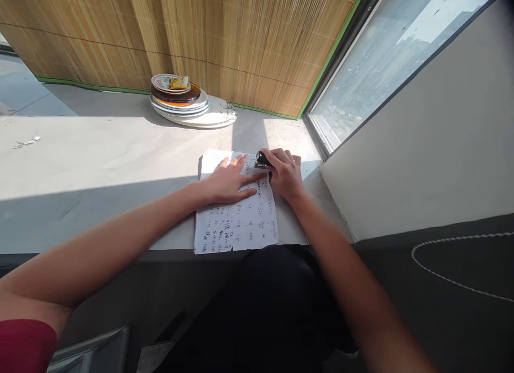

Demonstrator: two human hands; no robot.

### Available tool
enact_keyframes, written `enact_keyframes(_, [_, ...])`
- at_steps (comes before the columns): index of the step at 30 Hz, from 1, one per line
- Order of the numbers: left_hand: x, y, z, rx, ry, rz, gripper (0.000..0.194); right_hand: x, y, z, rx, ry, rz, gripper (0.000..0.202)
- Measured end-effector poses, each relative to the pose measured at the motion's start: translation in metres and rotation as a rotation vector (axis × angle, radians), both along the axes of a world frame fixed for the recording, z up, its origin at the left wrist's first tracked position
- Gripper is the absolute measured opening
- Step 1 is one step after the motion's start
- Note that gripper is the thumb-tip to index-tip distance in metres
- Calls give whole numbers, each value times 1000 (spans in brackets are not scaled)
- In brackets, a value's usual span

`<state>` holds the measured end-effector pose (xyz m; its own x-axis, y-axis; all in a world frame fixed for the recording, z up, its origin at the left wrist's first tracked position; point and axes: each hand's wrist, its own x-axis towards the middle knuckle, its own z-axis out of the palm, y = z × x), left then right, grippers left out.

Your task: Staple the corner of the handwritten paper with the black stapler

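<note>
Sheets of paper (241,228) covered in handwriting lie on the sill, their near edge at the sill's front. My left hand (231,181) rests flat on the upper part of the paper with its fingers spread. In my right hand (286,172) is a small black stapler (263,159), gripped between thumb and fingers at the paper's upper right edge. The stapler's jaws are at the paper; whether they press on it I cannot tell. My right palm and fingers hide its rear part.
A stack of plates (180,113) with a yellow packet (179,83) on top stands farther back. Behind it hangs a bamboo blind (225,40). A window (361,89) and a white wall (421,137) border the right side. Small scraps (27,142) lie far left.
</note>
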<state>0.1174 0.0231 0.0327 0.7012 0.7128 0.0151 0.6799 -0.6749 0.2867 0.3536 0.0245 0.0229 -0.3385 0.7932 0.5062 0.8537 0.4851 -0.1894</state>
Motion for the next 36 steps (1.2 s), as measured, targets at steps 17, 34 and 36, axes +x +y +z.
enact_keyframes(17, [-24, 41, 2, 339, -708, 505, 32, -23, -26, 42, -8, 390, -382, 18])
enact_keyframes(34, [-35, 55, -1, 260, -845, 596, 26, -8, -66, 20, -332, 332, -90, 25])
enact_keyframes(36, [-35, 55, -2, 254, -855, 596, 27, 7, -55, 25, -331, 390, -93, 33])
